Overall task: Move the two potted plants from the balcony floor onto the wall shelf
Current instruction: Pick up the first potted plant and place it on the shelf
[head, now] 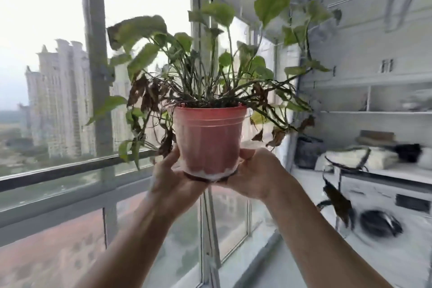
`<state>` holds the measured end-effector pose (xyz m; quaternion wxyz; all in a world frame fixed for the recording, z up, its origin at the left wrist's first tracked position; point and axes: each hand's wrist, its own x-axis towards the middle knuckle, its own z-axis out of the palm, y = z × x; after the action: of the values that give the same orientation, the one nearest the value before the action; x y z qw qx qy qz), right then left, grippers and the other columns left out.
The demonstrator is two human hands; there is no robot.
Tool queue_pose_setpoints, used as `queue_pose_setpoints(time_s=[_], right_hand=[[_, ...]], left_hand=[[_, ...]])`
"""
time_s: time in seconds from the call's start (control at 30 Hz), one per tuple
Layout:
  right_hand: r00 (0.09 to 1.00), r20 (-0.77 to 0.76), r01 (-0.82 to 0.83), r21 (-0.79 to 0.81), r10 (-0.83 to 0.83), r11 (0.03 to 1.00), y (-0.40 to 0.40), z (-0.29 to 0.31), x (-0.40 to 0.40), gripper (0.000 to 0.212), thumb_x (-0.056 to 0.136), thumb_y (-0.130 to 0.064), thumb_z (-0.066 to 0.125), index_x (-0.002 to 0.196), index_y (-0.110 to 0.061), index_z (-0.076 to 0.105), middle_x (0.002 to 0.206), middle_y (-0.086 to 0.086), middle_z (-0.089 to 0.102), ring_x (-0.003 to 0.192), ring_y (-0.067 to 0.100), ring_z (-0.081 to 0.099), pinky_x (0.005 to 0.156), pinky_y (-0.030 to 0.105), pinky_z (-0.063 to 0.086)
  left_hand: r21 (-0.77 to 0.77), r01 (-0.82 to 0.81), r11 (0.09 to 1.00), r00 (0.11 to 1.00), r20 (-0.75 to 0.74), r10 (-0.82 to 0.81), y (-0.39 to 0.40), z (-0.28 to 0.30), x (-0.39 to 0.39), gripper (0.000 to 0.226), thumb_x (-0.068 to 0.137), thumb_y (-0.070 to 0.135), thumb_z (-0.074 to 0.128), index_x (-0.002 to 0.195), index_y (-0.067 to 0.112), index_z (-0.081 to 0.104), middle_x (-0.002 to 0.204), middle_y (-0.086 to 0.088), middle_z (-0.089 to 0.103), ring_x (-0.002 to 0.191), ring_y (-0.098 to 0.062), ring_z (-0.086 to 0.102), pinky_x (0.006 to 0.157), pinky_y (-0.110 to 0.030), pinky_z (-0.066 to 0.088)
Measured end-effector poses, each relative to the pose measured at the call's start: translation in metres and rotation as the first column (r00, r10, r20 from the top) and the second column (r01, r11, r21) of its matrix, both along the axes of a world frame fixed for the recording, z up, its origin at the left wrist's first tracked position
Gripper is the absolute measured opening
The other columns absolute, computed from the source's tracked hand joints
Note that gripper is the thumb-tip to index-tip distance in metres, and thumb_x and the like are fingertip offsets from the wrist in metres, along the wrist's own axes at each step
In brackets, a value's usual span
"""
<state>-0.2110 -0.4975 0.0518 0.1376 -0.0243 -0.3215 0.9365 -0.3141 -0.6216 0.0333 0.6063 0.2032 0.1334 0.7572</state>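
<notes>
A red-brown plastic pot [208, 138] with a leafy plant, some leaves green and some brown and dry, is held up at chest height in front of the balcony window. My left hand [173, 177] cups its bottom left. On the other side my right hand [254, 173] cups the bottom right, so both hands carry the pot by its base. The white wall shelf [374, 112] stands at the right, its boards level with the pot and above it. No second potted plant shows on the floor.
Large windows with a grey rail [70, 168] fill the left. At the right, a white washing machine [383, 215] stands under a counter with folded cloths [360, 156] and a dark pot [308, 152]. A trailing plant [304, 37] hangs near the shelf.
</notes>
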Motion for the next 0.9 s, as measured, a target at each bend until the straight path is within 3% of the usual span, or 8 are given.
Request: queue_pose_setpoints(time_s=[0.13, 0.27, 0.37, 0.43, 0.53, 0.67, 0.8, 0.9], right_hand=[[0.982, 0.03, 0.182, 0.049, -0.184, 0.982, 0.05, 0.002, 0.053, 0.055, 0.081, -0.007, 0.035, 0.13, 0.005, 0.058, 0.125, 0.039, 0.06, 0.117, 0.053, 0.055, 0.098, 0.069, 0.042], [0.964, 0.02, 0.265, 0.044, -0.266, 0.963, 0.105, 0.006, 0.111, 0.051, 0.096, -0.016, 0.025, 0.129, 0.005, 0.058, 0.129, 0.038, 0.059, 0.125, 0.054, 0.05, 0.111, 0.067, 0.032], [0.957, -0.01, 0.292, 0.058, -0.292, 0.955, 0.141, 0.007, 0.153, 0.049, 0.09, -0.012, 0.029, 0.116, 0.012, 0.062, 0.123, 0.042, 0.06, 0.122, 0.057, 0.051, 0.108, 0.071, 0.032], [0.95, -0.013, 0.312, 0.041, -0.312, 0.949, 0.164, 0.004, 0.175, 0.046, 0.089, -0.009, 0.03, 0.11, 0.014, 0.063, 0.124, 0.042, 0.059, 0.121, 0.059, 0.051, 0.106, 0.073, 0.032], [0.936, -0.001, 0.352, 0.008, -0.352, 0.936, 0.2, 0.0, 0.196, 0.045, 0.09, -0.008, 0.031, 0.123, 0.009, 0.057, 0.133, 0.038, 0.055, 0.124, 0.057, 0.049, 0.105, 0.073, 0.034], [0.918, 0.027, 0.396, -0.015, -0.396, 0.918, 0.242, -0.006, 0.211, 0.045, 0.092, -0.01, 0.032, 0.125, 0.01, 0.056, 0.123, 0.041, 0.06, 0.115, 0.057, 0.055, 0.09, 0.072, 0.047], [0.897, 0.054, 0.44, -0.028, -0.439, 0.897, 0.291, -0.012, 0.215, 0.048, 0.097, -0.014, 0.028, 0.135, 0.006, 0.05, 0.136, 0.04, 0.051, 0.123, 0.059, 0.047, 0.093, 0.074, 0.043], [0.873, 0.054, 0.485, 0.017, -0.485, 0.874, 0.334, -0.01, 0.21, 0.048, 0.1, -0.017, 0.025, 0.135, 0.003, 0.051, 0.136, 0.039, 0.052, 0.12, 0.061, 0.048, 0.09, 0.077, 0.042]], left_hand=[[-0.02, 0.042, 0.999, 0.999, 0.028, -0.042, 0.063, 0.005, 0.046, 0.072, 0.098, 0.044, 0.049, 0.145, -0.008, 0.038, 0.143, -0.041, 0.042, 0.133, -0.052, 0.039, 0.096, -0.067, 0.034], [-0.016, 0.108, 0.994, 0.994, 0.006, -0.108, 0.128, 0.009, 0.095, 0.072, 0.097, 0.044, 0.049, 0.145, -0.009, 0.037, 0.141, -0.043, 0.043, 0.131, -0.054, 0.041, 0.093, -0.068, 0.035], [0.001, 0.179, 0.984, 0.984, -0.021, -0.179, 0.173, 0.007, 0.127, 0.072, 0.096, 0.041, 0.051, 0.14, -0.014, 0.038, 0.137, -0.048, 0.043, 0.129, -0.057, 0.042, 0.099, -0.07, 0.034], [0.009, 0.209, 0.978, 0.978, -0.025, -0.209, 0.203, 0.004, 0.143, 0.069, 0.095, 0.041, 0.051, 0.137, -0.013, 0.041, 0.133, -0.048, 0.045, 0.123, -0.06, 0.047, 0.094, -0.073, 0.04], [0.01, 0.243, 0.97, 0.969, -0.042, -0.242, 0.244, 0.001, 0.159, 0.066, 0.097, 0.042, 0.05, 0.136, -0.012, 0.044, 0.133, -0.047, 0.047, 0.12, -0.062, 0.05, 0.091, -0.075, 0.043], [-0.017, 0.304, 0.953, 0.952, -0.032, -0.304, 0.293, -0.004, 0.168, 0.071, 0.096, 0.042, 0.053, 0.138, -0.013, 0.04, 0.137, -0.047, 0.043, 0.129, -0.059, 0.043, 0.105, -0.072, 0.032], [-0.018, 0.361, 0.933, 0.932, -0.024, -0.361, 0.347, -0.009, 0.168, 0.072, 0.096, 0.044, 0.053, 0.139, -0.012, 0.039, 0.134, -0.05, 0.043, 0.118, -0.066, 0.048, 0.092, -0.078, 0.04], [-0.025, 0.396, 0.918, 0.918, 0.003, -0.396, 0.395, -0.008, 0.162, 0.073, 0.097, 0.046, 0.05, 0.145, -0.008, 0.036, 0.138, -0.048, 0.042, 0.124, -0.063, 0.046, 0.092, -0.078, 0.039]])
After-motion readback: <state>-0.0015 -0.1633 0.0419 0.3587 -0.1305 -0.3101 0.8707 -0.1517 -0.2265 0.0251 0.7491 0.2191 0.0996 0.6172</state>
